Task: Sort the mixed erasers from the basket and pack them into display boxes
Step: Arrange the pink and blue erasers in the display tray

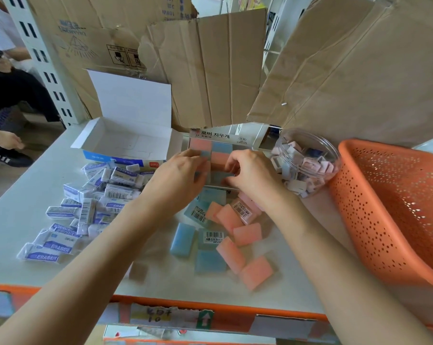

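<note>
Pinching a pink eraser (231, 168) between the curled fingers (232, 158) of the right hand (250, 170), low in the middle of the display box (217, 136). Laying the bent fingers (198, 155) of the left hand (180, 173) on the packed erasers at the left side of the same box; not being able to tell whether gripping there or only pressing. Counting, in the part of the box not covered by the hands, two pink blocks and one blue block, standing close together in rows.

Counting next, just in front of the box and partly under the wrists, about seven loose pink erasers (247, 234) and about five loose blue erasers (183, 240), lying mixed in one group on the white surface (24, 207), several touching, three of them showing barcode stickers.

Counting at the left one heap of sleeved erasers (98, 202), white with blue print, well over twenty, too piled up for an exact number. Finding behind this heap one white box (125, 140) with its lid standing open, just beside the display box.

Finding at the right one clear jar (307, 160) lying on its side, holding many small white and pink pieces, and just beside it one orange basket (389, 212), standing tilted.

Noting brown cardboard sheets (210, 70) standing behind everything, and another person (6, 95) sitting at the far left.
</note>
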`<control>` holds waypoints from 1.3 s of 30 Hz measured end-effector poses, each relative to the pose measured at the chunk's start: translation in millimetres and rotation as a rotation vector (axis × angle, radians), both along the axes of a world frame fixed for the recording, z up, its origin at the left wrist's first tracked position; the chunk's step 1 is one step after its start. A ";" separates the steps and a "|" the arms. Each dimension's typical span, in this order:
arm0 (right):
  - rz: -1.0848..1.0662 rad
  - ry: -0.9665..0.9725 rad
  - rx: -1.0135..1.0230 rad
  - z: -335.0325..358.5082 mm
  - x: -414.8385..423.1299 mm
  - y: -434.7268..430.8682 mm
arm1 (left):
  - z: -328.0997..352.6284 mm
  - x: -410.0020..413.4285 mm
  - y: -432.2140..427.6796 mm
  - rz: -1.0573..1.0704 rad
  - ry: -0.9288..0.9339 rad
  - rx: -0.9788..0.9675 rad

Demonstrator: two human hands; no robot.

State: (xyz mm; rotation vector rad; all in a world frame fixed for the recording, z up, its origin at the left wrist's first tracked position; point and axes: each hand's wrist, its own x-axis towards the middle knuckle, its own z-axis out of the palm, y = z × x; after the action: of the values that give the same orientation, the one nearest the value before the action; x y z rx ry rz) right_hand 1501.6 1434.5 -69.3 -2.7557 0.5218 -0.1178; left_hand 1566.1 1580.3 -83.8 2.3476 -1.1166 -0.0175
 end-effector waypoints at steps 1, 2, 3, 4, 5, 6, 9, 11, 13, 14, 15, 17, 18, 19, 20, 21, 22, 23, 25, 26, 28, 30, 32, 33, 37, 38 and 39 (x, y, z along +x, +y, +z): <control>-0.009 -0.001 -0.007 -1.8 -0.6 0.9 | 0.4 -0.2 0.1 -0.002 0.005 0.001; -0.017 -0.002 -0.010 -3.2 -1.1 1.2 | 0.8 -0.4 0.3 -0.001 0.010 0.000; -0.022 -0.003 -0.013 -4.4 -1.5 0.7 | 0.8 -0.3 0.2 0.003 0.010 -0.004; -0.026 -0.001 -0.016 -4.9 -1.6 -0.3 | 0.9 -0.3 0.0 0.008 0.008 -0.005; -0.031 0.003 -0.021 -5.3 -1.3 -1.2 | 0.5 0.0 -0.2 0.012 0.006 -0.003; -0.037 0.009 -0.026 -5.3 -0.7 -1.9 | 0.1 0.2 -0.4 0.014 0.008 0.001; -0.037 0.013 -0.059 -6.8 2.4 -0.7 | -1.1 1.0 -0.2 0.018 0.017 0.001; -0.041 -0.003 -0.067 -8.1 3.2 0.6 | -1.0 1.4 0.3 0.018 0.013 -0.007; -0.046 -0.019 -0.066 -9.1 3.4 0.2 | -0.7 1.2 0.3 0.015 0.010 -0.011; -0.047 -0.022 -0.065 -9.3 3.4 -0.2 | -0.9 1.0 0.2 0.014 0.009 -0.013; -0.046 -0.022 -0.067 -9.7 3.4 -0.5 | -1.6 1.0 0.1 0.011 0.008 -0.018; -0.043 -0.021 -0.076 -10.1 3.8 -0.4 | -2.0 0.9 0.4 0.009 0.003 -0.025; -0.039 -0.020 -0.086 -9.9 4.0 -0.5 | -2.4 1.0 0.5 0.010 -0.002 -0.028; -0.033 -0.015 -0.096 -10.0 4.2 -0.6 | -3.1 1.6 0.5 0.008 -0.003 -0.031; -0.024 -0.008 -0.104 -9.8 4.1 -0.9 | -3.0 1.8 0.6 0.004 0.001 -0.032; -0.012 -0.001 -0.106 -9.1 3.6 -1.7 | -2.5 1.6 0.8 -0.003 0.008 -0.029; 0.001 -0.004 -0.103 -7.5 2.1 -2.5 | -0.3 1.0 0.9 -0.012 0.012 -0.028; 0.011 -0.022 -0.097 -5.0 -0.2 -3.3 | 1.4 0.4 0.3 -0.024 0.003 -0.039; 0.029 -0.105 -0.071 1.4 -8.8 -3.9 | 6.8 -1.1 -0.2 -0.041 -0.040 -0.093; 0.043 -0.158 -0.049 4.4 -14.9 -3.4 | 10.8 -2.8 1.0 -0.032 -0.039 -0.102; 0.080 -0.217 -0.009 7.4 -29.2 -0.8 | 17.3 -7.4 6.6 -0.027 -0.019 -0.107; 0.124 -0.232 0.013 5.3 -44.4 3.0 | 20.6 -14.1 16.0 -0.043 -0.017 -0.124; 0.159 -0.261 0.012 1.0 -57.8 7.6 | 21.2 -23.1 28.1 -0.061 0.011 -0.105; 0.170 -0.285 0.003 -1.0 -63.5 9.9 | 19.6 -28.2 33.7 -0.069 0.025 -0.082; 0.174 -0.329 -0.020 -10.3 -82.2 17.9 | 8.7 -49.2 50.7 -0.058 0.014 0.027; 0.171 -0.341 -0.020 -12.7 -85.9 18.9 | 6.7 -54.1 53.9 -0.042 -0.002 0.049; 0.165 -0.351 -0.014 -15.3 -89.0 19.1 | 5.0 -58.2 56.7 -0.026 -0.018 0.061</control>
State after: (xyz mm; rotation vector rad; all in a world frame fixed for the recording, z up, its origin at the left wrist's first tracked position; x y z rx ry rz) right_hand 1412.6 1453.6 -84.7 -2.6916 0.2000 -0.5528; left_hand 1508.0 1636.9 -78.8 2.3918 -1.1709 -0.0400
